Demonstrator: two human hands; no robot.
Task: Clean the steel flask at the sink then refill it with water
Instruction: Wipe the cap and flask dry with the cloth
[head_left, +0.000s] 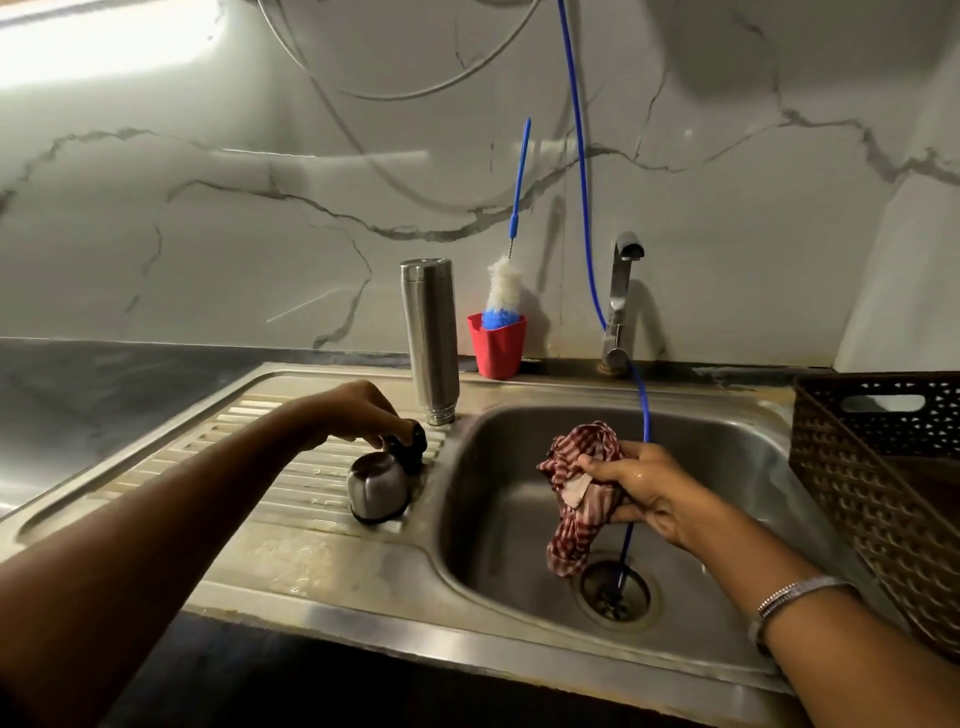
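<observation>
The person's two forearms are reaching in from the bottom edge, the right one wearing a silver bracelet (795, 592). The right hand (644, 488) is gripping a bunched red-and-white checked cloth (579, 493) over the sink basin (727, 457), above the drain (615, 592). The left hand (358, 410) is pinching a black stopper (413, 444) on the ribbed draining board (260, 447), just beside a steel cup (375, 488) standing upside down. The steel flask (430, 338) is standing mouth down at the back of the board, near the basin's corner. Behind it a red cup (497, 345) is holding a bottle brush (503, 291). A blue hose (584, 208) is hanging past the tap (621, 296) into the basin. A brown basket (878, 467) is sitting at the right.
</observation>
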